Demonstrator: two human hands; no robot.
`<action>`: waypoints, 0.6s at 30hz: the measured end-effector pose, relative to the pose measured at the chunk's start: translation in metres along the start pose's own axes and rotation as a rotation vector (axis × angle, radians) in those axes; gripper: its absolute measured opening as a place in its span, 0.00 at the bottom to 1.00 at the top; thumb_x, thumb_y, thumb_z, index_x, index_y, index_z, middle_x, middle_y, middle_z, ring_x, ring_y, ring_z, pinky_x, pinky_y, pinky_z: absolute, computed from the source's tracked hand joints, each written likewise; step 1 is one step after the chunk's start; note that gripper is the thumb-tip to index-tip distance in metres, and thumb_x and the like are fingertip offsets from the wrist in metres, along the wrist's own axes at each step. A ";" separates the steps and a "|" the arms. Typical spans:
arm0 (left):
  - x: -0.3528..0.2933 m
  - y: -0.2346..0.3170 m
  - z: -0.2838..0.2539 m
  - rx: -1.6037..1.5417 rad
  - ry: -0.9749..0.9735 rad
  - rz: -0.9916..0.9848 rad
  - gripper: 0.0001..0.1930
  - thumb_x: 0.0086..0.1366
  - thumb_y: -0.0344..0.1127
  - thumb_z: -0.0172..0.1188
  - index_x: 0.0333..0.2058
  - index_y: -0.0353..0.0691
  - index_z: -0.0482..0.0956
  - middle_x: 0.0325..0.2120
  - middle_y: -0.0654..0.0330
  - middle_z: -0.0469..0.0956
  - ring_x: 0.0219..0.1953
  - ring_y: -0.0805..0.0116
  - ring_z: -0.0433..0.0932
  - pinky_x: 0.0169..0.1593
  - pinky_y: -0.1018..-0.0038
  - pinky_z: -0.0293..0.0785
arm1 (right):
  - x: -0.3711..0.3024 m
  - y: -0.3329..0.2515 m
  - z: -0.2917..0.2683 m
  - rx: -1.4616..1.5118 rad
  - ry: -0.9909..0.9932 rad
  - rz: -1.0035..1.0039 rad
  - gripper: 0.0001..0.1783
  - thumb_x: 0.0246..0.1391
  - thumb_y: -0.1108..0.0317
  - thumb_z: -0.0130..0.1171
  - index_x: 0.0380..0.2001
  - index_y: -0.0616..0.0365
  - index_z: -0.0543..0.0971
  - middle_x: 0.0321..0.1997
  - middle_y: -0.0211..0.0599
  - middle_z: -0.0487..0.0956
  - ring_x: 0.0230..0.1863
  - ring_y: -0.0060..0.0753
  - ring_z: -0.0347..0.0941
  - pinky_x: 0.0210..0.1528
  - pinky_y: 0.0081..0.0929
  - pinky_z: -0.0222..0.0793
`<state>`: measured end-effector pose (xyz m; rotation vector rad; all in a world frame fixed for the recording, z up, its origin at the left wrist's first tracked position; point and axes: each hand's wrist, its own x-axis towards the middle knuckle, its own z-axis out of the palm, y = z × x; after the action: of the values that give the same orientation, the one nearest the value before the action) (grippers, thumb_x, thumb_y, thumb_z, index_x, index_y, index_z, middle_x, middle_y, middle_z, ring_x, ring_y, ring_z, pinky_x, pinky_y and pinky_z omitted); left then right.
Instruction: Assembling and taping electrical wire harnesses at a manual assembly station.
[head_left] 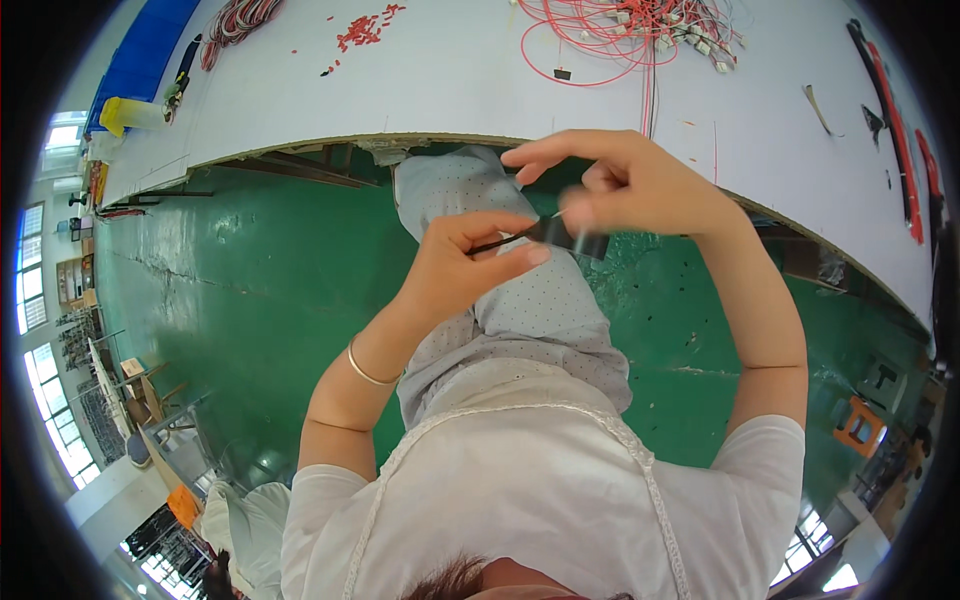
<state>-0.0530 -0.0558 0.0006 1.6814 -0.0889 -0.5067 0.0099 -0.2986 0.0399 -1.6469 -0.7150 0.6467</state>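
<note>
Over my lap, my left hand (452,262) pinches a thin black wire (497,243) between thumb and fingers. At its right end is a dark, flat, glossy strip (592,244), which looks like tape, though I cannot be sure. My right hand (650,185) is just above and to the right of that strip. Its index finger stretches toward the left, while the thumb is smeared by motion beside the strip. Whether the right fingers grip any of it cannot be made out.
The white worktable (420,95) curves ahead of me. On it are small red pieces (365,32), a tangle of red wires (590,40) with white connectors, a wire bundle (235,25), and a yellow-lidded container (125,115). An orange stool (860,427) stands at the right.
</note>
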 end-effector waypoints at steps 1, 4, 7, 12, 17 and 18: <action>0.000 -0.001 0.002 0.328 0.116 0.231 0.09 0.57 0.37 0.72 0.36 0.43 0.87 0.16 0.72 0.72 0.15 0.82 0.61 0.19 0.80 0.53 | 0.006 0.008 0.009 0.027 0.158 0.120 0.35 0.42 0.48 0.73 0.53 0.53 0.81 0.40 0.28 0.78 0.29 0.16 0.62 0.27 0.20 0.54; 0.012 -0.007 -0.003 0.891 0.400 0.947 0.09 0.51 0.35 0.73 0.34 0.48 0.87 0.15 0.73 0.71 0.14 0.77 0.62 0.18 0.76 0.54 | 0.007 -0.006 0.016 -0.147 0.201 0.389 0.32 0.49 0.42 0.68 0.48 0.57 0.82 0.30 0.28 0.78 0.27 0.18 0.65 0.27 0.22 0.57; 0.008 0.001 -0.008 1.222 0.408 0.988 0.09 0.51 0.34 0.72 0.33 0.51 0.87 0.14 0.74 0.69 0.14 0.76 0.63 0.18 0.76 0.55 | 0.004 -0.009 0.014 -0.359 0.035 0.496 0.27 0.52 0.43 0.67 0.38 0.59 0.83 0.18 0.24 0.73 0.23 0.18 0.64 0.26 0.23 0.58; 0.003 0.008 -0.008 1.022 0.213 0.840 0.11 0.55 0.31 0.67 0.39 0.46 0.83 0.14 0.70 0.69 0.16 0.73 0.67 0.23 0.73 0.61 | -0.001 0.001 0.009 -0.140 -0.002 0.391 0.19 0.55 0.51 0.67 0.32 0.58 0.80 0.20 0.22 0.72 0.24 0.15 0.62 0.27 0.20 0.56; 0.016 0.014 -0.012 0.877 0.057 0.854 0.12 0.59 0.28 0.61 0.42 0.41 0.79 0.19 0.64 0.73 0.25 0.66 0.74 0.28 0.68 0.67 | -0.002 0.013 0.006 -0.245 -0.012 0.288 0.13 0.55 0.59 0.66 0.36 0.57 0.82 0.25 0.25 0.76 0.27 0.18 0.66 0.30 0.22 0.62; 0.020 0.015 -0.012 1.004 0.104 0.917 0.09 0.59 0.28 0.61 0.40 0.41 0.79 0.21 0.62 0.75 0.28 0.64 0.75 0.29 0.67 0.69 | -0.001 0.014 0.008 -0.332 -0.002 0.278 0.13 0.54 0.62 0.66 0.38 0.57 0.82 0.27 0.27 0.79 0.28 0.20 0.69 0.32 0.24 0.65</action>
<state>-0.0271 -0.0546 0.0105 2.3475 -1.1298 0.4120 0.0050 -0.2964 0.0253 -2.0761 -0.6235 0.7553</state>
